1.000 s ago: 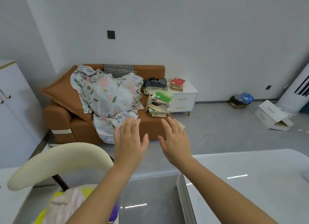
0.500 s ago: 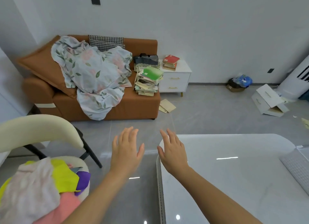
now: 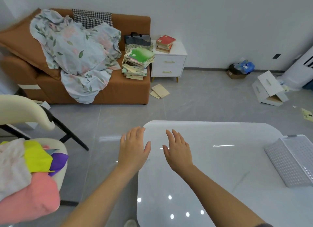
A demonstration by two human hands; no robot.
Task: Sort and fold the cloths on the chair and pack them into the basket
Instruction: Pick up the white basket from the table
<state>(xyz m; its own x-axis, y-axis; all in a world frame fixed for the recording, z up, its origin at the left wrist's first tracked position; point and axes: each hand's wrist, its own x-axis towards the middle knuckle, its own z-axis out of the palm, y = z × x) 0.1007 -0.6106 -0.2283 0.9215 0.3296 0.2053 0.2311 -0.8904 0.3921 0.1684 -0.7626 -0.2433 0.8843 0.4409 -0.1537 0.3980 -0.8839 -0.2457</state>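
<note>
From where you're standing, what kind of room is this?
Probably a lived-in living room in a home: a brown sofa draped with a floral sheet, a white drawer cabinet stacked with books, and a glossy white table beside a chair heaped with cloths.

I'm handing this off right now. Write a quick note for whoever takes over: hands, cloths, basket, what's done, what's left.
Hands: the left hand is open and empty, over the left edge of the table. The right hand is open and empty, over the table.
The cloths are an unfolded pile of white, yellow, purple and pink on the chair, left of the table.
The basket is on the table's right side, cut off by the frame edge. No cloth shows in it.
Done: nothing folded or packed that I can see.
Left: sort the pile, fold each cloth and pack them into the basket.
</note>
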